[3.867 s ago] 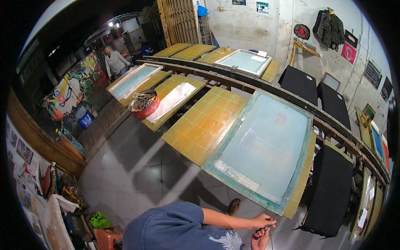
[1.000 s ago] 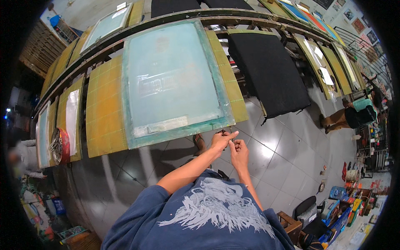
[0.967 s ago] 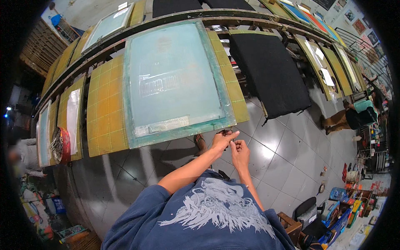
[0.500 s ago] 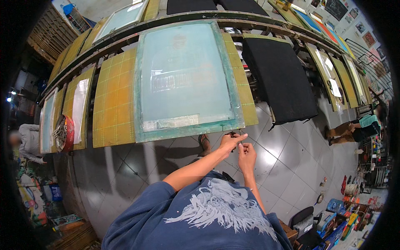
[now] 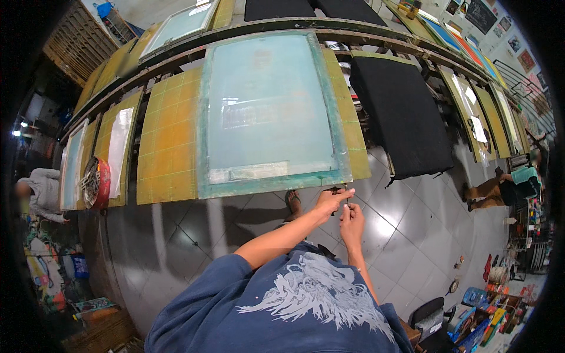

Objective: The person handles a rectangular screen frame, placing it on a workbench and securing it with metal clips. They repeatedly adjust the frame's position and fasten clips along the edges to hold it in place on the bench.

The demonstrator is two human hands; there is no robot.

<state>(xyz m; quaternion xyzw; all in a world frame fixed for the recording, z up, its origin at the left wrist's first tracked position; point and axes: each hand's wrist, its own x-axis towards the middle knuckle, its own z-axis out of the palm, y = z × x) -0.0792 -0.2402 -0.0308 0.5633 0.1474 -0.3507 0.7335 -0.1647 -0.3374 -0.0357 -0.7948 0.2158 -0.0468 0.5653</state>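
A silk-screen frame [image 5: 271, 112] with a green-stained border and pale blue mesh lies on a yellow gridded board [image 5: 168, 138] in front of me. Just off its near right corner, my left hand [image 5: 331, 202] has its index finger stretched to the right, and its other fingers are curled by a small dark piece I cannot make out. Below and to the right of it, my right hand [image 5: 352, 222] pinches a thin dark rod [image 5: 347, 199] that points up toward the frame's corner. The rod's upper end is hard to see beside the left fingertip.
Right of the frame, a black cloth-covered board [image 5: 401, 117] juts toward me. At left, a red round tub [image 5: 97, 182] rests on another board. A rail [image 5: 253, 26] runs behind. People stand at far left and far right; a chair [image 5: 428, 315] is at lower right.
The whole view has shifted slightly, moving the boards and frame a little to the right in the picture. Both hands stay together at the frame's near right corner, with almost the same grip.
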